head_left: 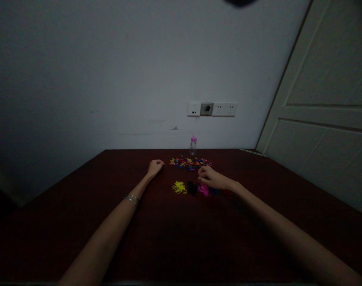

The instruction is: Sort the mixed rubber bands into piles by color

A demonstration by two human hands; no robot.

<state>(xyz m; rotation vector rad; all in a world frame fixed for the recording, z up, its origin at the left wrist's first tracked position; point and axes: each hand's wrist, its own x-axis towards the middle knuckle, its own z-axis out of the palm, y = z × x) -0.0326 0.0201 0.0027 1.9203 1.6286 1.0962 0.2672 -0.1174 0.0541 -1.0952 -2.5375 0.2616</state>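
Note:
A mixed heap of colourful rubber bands (pixel 190 162) lies across the far part of the table. Nearer to me, sorted by colour, are a yellow pile (pixel 179 187), a black pile (pixel 192 188), a pink pile (pixel 203 189) and a dark blue pile (pixel 214 191). My right hand (pixel 210 177) hovers over the pink and blue piles, thumb and fingers pinched together; whatever is between them is too small to see. Left of the heap, my left hand (pixel 155 167) rests on the table with its fingers curled in and nothing visible in them.
A small clear bottle with a pink top (pixel 193 146) stands behind the heap. Dim reddish strands (pixel 228 193) lie under my right wrist. The dark red table (pixel 157 234) meets a wall with sockets (pixel 224 109); a pale door (pixel 324 119) is at the right.

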